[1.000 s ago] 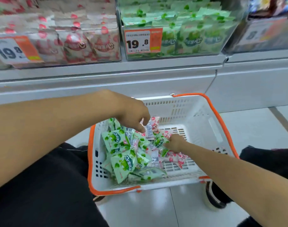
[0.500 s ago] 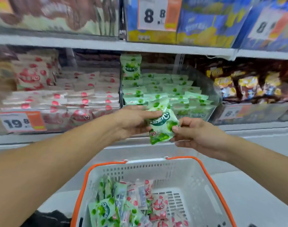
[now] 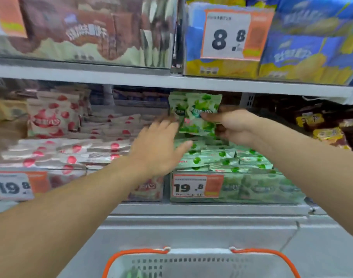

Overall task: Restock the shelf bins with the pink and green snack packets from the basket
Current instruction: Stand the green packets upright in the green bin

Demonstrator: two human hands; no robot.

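A green snack packet (image 3: 199,115) is pinched upright in the right hand (image 3: 235,127), thumb on its front face and the other fingers curled behind it. It hangs above the green bin (image 3: 238,187), a clear-fronted container on the shelf (image 3: 171,82) filled with flat-lying green packets (image 3: 221,157) just below both hands. Another green packet stands on edge behind the held one, at the back of that bin.

The left hand (image 3: 159,149) is spread flat with straight fingers and grips nothing; its fingertips reach close to the held packet's left edge, though motion blur hides whether they touch it.

Left of the left hand is the pink bin (image 3: 75,185), packed with pink packets (image 3: 71,151) lying in rows, and some upright at the back. Each bin front carries a 19.8 price tag (image 3: 195,186).

Above the hands, an upper shelf holds brown bags (image 3: 87,35) and blue-and-yellow bags (image 3: 312,47) with an 8.8 tag (image 3: 228,35).

Below the forearms, the white basket (image 3: 199,263) with an orange rim shows only its top edge, a bit of green inside.
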